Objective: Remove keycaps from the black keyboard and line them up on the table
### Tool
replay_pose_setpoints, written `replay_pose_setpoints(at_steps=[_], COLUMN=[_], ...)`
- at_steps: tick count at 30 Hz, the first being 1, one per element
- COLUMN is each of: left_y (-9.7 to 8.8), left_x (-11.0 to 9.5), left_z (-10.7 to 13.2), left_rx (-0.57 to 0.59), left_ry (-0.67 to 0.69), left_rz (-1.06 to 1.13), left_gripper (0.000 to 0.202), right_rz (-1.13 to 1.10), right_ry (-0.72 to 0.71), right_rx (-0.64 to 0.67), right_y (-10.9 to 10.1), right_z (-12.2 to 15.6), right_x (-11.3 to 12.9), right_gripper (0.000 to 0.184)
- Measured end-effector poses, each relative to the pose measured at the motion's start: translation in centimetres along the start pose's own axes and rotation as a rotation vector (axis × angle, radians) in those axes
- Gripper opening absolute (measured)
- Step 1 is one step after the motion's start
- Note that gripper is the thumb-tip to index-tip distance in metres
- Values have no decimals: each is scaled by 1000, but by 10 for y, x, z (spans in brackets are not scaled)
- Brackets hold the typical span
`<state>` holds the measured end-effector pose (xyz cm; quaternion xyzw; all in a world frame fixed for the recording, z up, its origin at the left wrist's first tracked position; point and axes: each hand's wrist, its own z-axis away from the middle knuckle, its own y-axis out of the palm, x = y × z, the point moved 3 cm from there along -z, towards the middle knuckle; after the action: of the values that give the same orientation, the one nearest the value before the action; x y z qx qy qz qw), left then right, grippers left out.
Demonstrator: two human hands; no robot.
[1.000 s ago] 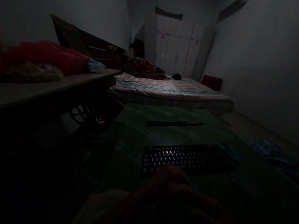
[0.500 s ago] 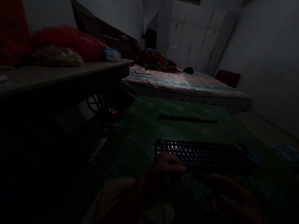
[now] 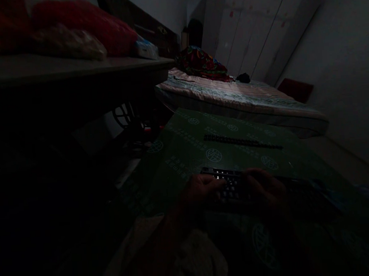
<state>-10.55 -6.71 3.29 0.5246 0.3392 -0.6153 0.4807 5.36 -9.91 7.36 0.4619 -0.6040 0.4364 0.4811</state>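
Observation:
A black keyboard [image 3: 233,186] lies on a green tabletop [image 3: 185,154] printed with white globe marks. My left hand [image 3: 204,186] is over its left end, thumb and fingers pinched together above the keys. Over the middle of the keyboard is my right hand [image 3: 267,187], its fingers curled and closed, hiding the keys beneath. It is too dark to make out what either hand's fingertips hold. Behind the keyboard, a long row of small dark pieces [image 3: 242,142], like keycaps, stretches across the tabletop.
To the left stands a higher table [image 3: 58,66] carrying a red bag [image 3: 86,23] and a small packet [image 3: 147,47]. Beyond the tabletop is a bed [image 3: 247,94] with a patterned blanket [image 3: 201,64]. A dark bluish item [image 3: 328,191] lies near the keyboard's right end.
My right hand has moved up from in front of the keyboard to over its middle. My left hand stays at the left end. The view has tilted down and shifted slightly left.

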Motion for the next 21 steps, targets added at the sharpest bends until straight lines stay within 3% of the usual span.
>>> replay_pose_setpoints(at_steps=[3, 6, 13, 21], left_y=[-28, -43, -35, -35], left_x=[-5, -1, 14, 22], left_z=[-8, -15, -24, -27], left_rx=[-392, -540, -361, -307], left_ry=[126, 141, 126, 185], left_rz=[-184, -344, -461, -602], left_gripper=[21, 14, 18, 20], right_rz=[9, 30, 118, 142], right_ry=[-22, -25, -7, -50], right_rx=[90, 201, 328, 366], right_y=[15, 29, 45, 52], right_z=[-24, -40, -50, -48], right_x=[-7, -22, -47, -48], right_gripper=[24, 26, 26, 22])
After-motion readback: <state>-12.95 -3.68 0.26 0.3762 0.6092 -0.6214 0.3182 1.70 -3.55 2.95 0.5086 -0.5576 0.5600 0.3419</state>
